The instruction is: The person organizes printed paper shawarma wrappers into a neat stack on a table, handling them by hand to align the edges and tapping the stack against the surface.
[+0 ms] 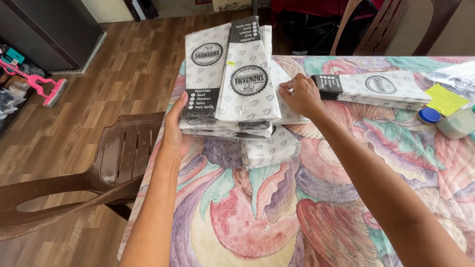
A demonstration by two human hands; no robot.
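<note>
While both hands work at the same pile, the scene reads as follows.

Stack: a thick stack of paper bags [232, 84], white with black bands and round printed emblems, stands at the far left part of the table, lifted a little at its left edge and fanned unevenly, the top bags slid out of line with those below.

Left hand: the left hand [174, 129] presses flat against the stack's left side, thumb up along the edge, fingers hidden under or behind the bags, so it is clamped on the stack from that side.

Right hand: the right hand [300, 95] rests on the stack's right side, fingertips pinched together on the edge of one of the upper bags.

Table: a table [277, 217] covered in a cloth of large pastel flowers fills the near and right part of the view.

Second pile: a lower pile of the same bags [376, 88] lies flat to the right, well apart from the hands.

Far right: a yellow sheet [445, 99], a blue cap [429, 115] and a pale bottle [457, 123] sit near the table's right edge.

Left side: a brown plastic chair [99, 173] stands just beside the table on a wooden floor [133, 64], with a pink mop [42, 84] lying farther left.
</note>
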